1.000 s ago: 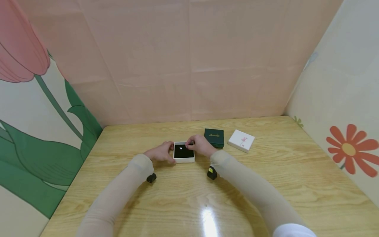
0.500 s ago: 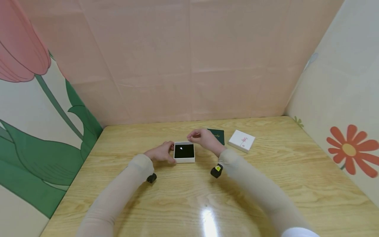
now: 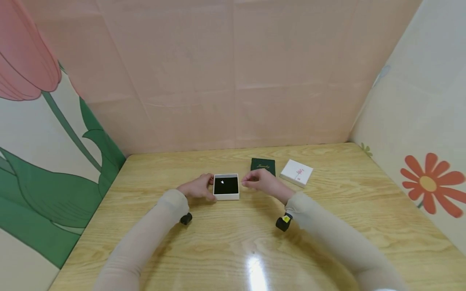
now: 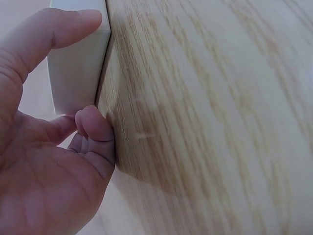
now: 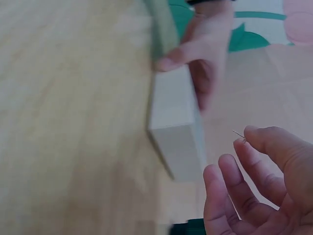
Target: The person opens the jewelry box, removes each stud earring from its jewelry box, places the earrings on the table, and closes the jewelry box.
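My left hand [image 3: 195,187] grips the left side of an open white jewelry box [image 3: 226,197], its thumb at the front corner and its fingers toward the back. Inside the box lies a black pad [image 3: 229,188] bearing a small shiny star [image 3: 222,182]. Just to the right of the box, my right hand [image 3: 263,180] pinches a tiny earring between thumb and index finger. Only the thin metal pin of that earring [image 5: 237,133] shows in the right wrist view; the fingertips hide the rest. The other right fingers are loosely bent.
Behind the right hand stands a dark green box [image 3: 263,162] with gold lettering, partly covered by that hand. A white lid [image 3: 297,173] with a pink flower print lies to its right. All rest on a wooden table [image 3: 218,242] against a pink backdrop [image 3: 233,81].
My right hand has lifted off the black pad with the pinched earring, then moved right to beside the box. The left hand and the box have stayed in place.
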`<state>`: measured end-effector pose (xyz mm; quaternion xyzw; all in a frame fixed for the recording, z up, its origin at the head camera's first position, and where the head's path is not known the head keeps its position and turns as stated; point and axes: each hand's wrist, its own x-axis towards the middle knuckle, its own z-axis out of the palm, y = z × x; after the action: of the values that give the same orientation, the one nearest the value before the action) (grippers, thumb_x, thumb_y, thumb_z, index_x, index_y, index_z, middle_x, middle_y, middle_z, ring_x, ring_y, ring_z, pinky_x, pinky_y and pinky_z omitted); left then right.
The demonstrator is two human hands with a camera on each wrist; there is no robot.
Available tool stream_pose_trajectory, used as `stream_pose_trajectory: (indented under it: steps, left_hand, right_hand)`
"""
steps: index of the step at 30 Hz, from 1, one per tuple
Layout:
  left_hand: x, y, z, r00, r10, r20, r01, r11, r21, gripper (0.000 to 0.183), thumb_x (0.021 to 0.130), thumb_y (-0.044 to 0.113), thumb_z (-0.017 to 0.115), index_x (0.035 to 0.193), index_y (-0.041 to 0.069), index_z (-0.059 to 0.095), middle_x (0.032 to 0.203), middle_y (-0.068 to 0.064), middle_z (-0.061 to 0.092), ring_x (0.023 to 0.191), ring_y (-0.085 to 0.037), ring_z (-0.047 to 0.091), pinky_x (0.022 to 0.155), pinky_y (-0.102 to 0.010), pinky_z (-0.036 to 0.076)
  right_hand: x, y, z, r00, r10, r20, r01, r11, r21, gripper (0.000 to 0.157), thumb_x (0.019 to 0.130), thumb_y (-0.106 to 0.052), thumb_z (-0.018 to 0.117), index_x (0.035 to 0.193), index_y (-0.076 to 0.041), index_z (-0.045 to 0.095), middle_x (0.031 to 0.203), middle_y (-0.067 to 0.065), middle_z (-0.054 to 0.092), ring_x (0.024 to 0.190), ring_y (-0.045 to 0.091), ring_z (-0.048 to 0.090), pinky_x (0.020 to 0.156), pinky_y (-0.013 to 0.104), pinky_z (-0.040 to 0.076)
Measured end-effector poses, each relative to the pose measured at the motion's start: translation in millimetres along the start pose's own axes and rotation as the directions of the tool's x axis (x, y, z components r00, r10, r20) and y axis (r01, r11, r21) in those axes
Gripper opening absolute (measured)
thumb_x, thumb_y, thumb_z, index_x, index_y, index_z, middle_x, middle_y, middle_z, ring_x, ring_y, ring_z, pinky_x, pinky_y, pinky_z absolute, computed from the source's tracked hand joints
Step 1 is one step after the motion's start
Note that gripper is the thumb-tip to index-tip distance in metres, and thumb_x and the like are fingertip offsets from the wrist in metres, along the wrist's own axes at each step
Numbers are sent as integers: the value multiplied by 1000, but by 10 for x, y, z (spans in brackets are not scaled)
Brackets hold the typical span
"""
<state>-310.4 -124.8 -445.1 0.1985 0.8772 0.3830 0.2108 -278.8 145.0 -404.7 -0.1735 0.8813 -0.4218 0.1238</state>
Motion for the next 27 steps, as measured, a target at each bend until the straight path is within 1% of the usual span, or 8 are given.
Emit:
stream_pose_trajectory:
  steps: [3,6,10,13,17,22,27]
  left_hand:
    - [-8,7,4,1000,-2,-3,2,1000,-10,74,65,6,84,126,-4,43,119,-14,43,112,-25,39,103,-40,34]
    - [-14,12,5,1000,-11,-4,11,1000,-15,75,66,5,83,128,-4,42,119,-13,44,113,-25,39,104,-40,33]
    - [-17,22,0,1000,-9,-9,9,1000,-8,72,66,6,83,125,-2,44,118,-13,44,111,-24,39,103,-40,33]
    - [-19,22,-3,1000,1,-9,-1,1000,1,70,65,6,84,123,-3,44,116,-13,44,110,-25,39,101,-40,34]
    - [-13,9,-2,1000,2,-3,-2,1000,4,70,66,6,84,122,-2,44,116,-13,43,110,-25,39,100,-40,34]
    - [-10,9,-5,1000,-1,2,1,1000,6,71,66,7,84,124,-2,43,117,-13,43,111,-24,38,101,-39,34]
    - [-11,19,-17,1000,-3,9,3,1000,24,70,67,8,83,123,-1,43,117,-12,42,109,-23,38,99,-37,35]
  right_hand:
    - [-32,83,65,999,-17,32,18,999,-29,12,89,-15,69,95,-5,72,85,2,69,69,14,56,61,28,50]
    - [-48,155,130,998,-15,65,18,998,-55,10,89,-13,69,93,-5,73,85,0,69,69,9,53,60,23,47]
    - [-62,204,199,994,-21,108,29,997,-70,9,88,-10,69,94,-4,72,86,1,69,70,7,52,62,22,45]
    - [-70,210,232,990,-56,129,69,993,-99,9,88,-10,68,93,-3,73,86,2,71,70,6,51,63,22,44]
    - [-64,210,265,988,-64,139,84,986,-142,8,88,-14,70,91,-7,75,84,-1,71,68,5,49,62,21,41]
    - [-65,186,290,985,-61,163,82,989,-125,8,88,-10,70,90,-5,75,82,-1,71,66,5,48,59,20,40]
    - [-71,161,304,983,-56,173,76,991,-110,7,87,-6,69,90,-3,74,83,2,72,68,5,49,62,20,41]
